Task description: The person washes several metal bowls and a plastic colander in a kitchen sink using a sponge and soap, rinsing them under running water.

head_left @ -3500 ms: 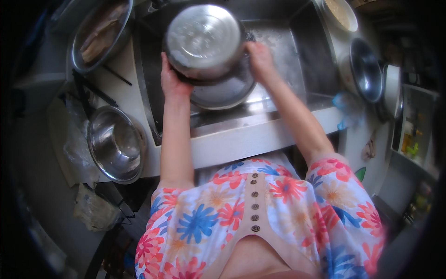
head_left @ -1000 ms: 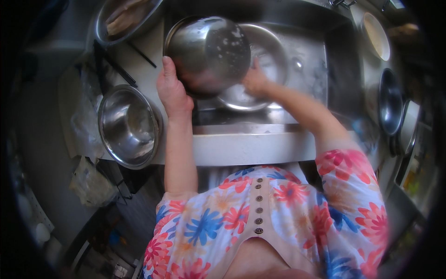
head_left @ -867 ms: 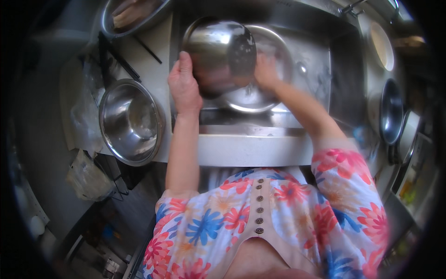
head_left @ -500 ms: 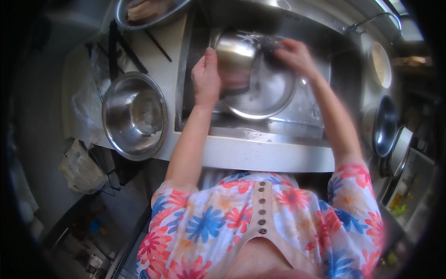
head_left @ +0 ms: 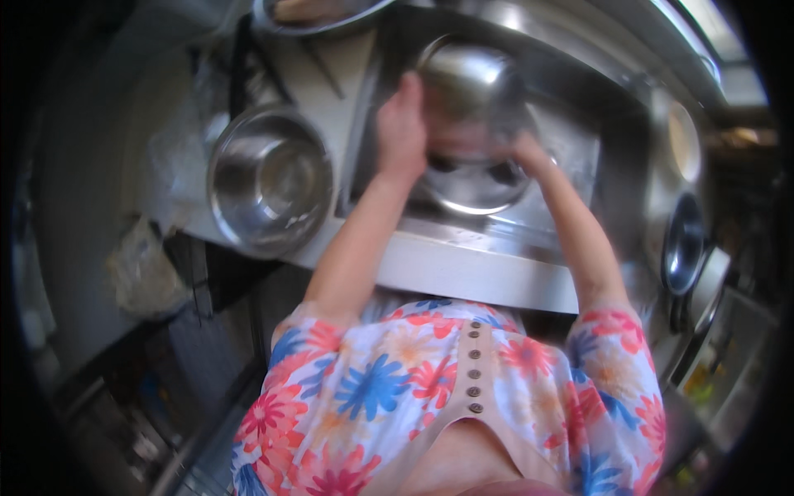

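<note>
Over the sink [head_left: 571, 236], a shiny stainless steel pot [head_left: 471, 83] is tilted, blurred by motion. My left hand [head_left: 404, 128] grips its left side, thumb upward. My right hand [head_left: 525, 153] is closed at the pot's lower right edge; its fingertips are smeared, and what they hold cannot be made out. A small dark patch beside those fingers is too blurred to name. Beneath the pot, a wide metal basin [head_left: 475, 202] lies in the sink, partly hidden by the pot.
On the counter to the left stands a deep steel bowl [head_left: 236, 219], with crumpled clear plastic [head_left: 174, 165] beyond it. Another metal bowl [head_left: 331, 29] with pale contents sits at the far left. Along the right are a round pale dish [head_left: 683, 140] and a dark pan [head_left: 684, 248].
The pot has shifted right in view and turned. My left hand moved with it. My right hand came lower and nearer, from the far side to the pot's lower right edge. The view has tilted slightly.
</note>
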Motion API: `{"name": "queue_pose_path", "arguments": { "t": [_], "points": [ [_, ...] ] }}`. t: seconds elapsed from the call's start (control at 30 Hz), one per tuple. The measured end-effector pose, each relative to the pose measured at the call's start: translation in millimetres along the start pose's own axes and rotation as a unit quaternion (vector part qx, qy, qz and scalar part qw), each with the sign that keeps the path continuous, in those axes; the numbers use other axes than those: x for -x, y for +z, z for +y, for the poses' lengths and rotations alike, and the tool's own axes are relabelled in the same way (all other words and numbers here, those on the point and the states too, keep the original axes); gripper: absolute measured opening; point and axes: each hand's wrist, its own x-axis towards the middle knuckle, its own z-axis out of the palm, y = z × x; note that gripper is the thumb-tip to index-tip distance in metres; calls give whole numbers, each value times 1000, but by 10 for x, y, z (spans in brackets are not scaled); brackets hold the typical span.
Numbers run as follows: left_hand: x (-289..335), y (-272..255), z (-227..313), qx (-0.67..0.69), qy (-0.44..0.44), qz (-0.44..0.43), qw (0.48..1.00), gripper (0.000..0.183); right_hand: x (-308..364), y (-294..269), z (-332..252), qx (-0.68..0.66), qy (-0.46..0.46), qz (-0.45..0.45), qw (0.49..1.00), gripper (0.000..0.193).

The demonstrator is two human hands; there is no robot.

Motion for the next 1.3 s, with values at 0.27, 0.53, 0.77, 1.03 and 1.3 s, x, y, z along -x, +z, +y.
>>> {"name": "queue_pose_path", "arguments": {
  "t": [0.27, 0.53, 0.77, 1.03, 1.3],
  "points": [
    [427, 262, 802, 65, 60, -145, 985, 31, 521, 2, 61, 251, -104, 88, 958, 36],
    [967, -676, 2175, -271, 294, -56, 915, 46, 1902, -344, -823, -301, 149, 357, 872, 43],
    [1321, -874, 2096, -583, 279, -139, 750, 10, 3322, -730, -179, -395, 176, 626, 649, 56],
    [1328, -1239, 1728, -685, 327, -202, 619, 17, 3572, -1311, -67, -176, 284, 709, 621, 33],
    [1314, -1377, 1591, -712, 346, -180, 584, 12, 3648, -1572, -96, -114, 149, 716, 672, 11]
  ]
}}
